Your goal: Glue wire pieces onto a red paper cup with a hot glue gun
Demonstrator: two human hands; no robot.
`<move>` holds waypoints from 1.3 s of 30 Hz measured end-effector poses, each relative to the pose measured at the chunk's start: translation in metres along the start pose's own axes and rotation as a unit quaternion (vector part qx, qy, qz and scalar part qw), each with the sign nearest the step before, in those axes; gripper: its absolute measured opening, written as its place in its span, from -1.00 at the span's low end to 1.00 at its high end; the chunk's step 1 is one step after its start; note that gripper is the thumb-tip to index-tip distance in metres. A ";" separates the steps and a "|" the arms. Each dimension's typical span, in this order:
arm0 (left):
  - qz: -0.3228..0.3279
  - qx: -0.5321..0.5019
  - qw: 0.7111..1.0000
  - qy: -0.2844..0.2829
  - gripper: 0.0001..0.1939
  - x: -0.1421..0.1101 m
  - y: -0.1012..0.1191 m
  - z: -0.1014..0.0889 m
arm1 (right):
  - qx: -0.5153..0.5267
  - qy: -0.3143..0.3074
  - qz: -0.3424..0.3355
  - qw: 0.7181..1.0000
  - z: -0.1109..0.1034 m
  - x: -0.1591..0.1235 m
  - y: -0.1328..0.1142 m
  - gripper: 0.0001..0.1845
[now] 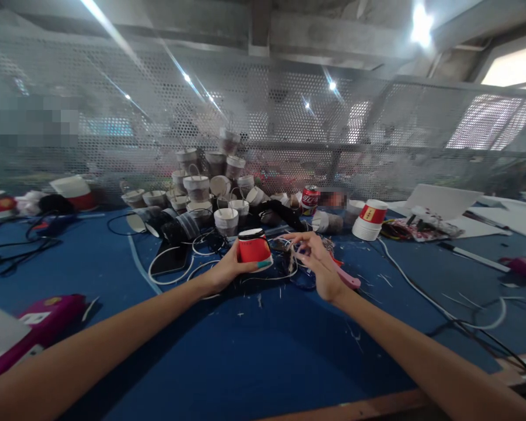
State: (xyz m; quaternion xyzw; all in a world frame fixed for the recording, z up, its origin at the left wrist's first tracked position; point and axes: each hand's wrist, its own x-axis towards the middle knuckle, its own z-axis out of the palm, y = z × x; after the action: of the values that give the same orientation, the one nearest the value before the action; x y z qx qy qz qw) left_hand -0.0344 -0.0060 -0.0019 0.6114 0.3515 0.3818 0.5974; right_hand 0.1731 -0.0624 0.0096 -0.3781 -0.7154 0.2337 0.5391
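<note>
My left hand (225,268) is wrapped round a red paper cup (253,248), with the thumb across its front. The cup is held a little above the blue table, slightly tilted; a dark band runs round its upper edge and a white rim shows below. Just right of the cup is my right hand (318,260), fingers bent and pinched together. Whatever thin thing may be between those fingertips is too small to make out. Under and beside that hand lie loose wires and a pink-handled tool (348,278), partly hidden by the hand.
Behind the hands, several small grey-white pots with loop handles (197,188) are piled up. A red soda can (310,200) and stacked red-white cups (370,220) stand to the right. A white cord (403,280), a phone (170,260) and a purple box (55,313) lie on the table.
</note>
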 end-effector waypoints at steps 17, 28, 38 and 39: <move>-0.013 -0.114 0.992 -0.058 -0.36 -0.001 0.000 -0.007 | 0.001 -0.138 0.040 0.990 0.007 -0.002 -0.011 -0.79; 0.016 -0.059 0.992 -0.109 -0.47 0.002 0.003 -0.003 | -0.033 -0.179 0.006 0.983 0.009 -0.006 -0.013 -0.80; -0.006 -0.111 0.989 -0.093 -0.34 0.005 -0.009 -0.013 | 0.049 -0.132 0.048 0.989 0.007 -0.002 -0.012 -0.87; -0.005 -0.112 0.990 -0.088 -0.35 0.006 -0.011 -0.014 | 0.065 -0.122 0.052 0.989 0.007 -0.001 -0.011 -0.86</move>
State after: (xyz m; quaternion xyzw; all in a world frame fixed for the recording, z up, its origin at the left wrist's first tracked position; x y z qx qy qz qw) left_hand -0.0441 0.0059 -0.0125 0.5699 0.2559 0.3606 0.6926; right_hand 0.1638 -0.0695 0.0148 -0.3480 -0.7384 0.3515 0.4584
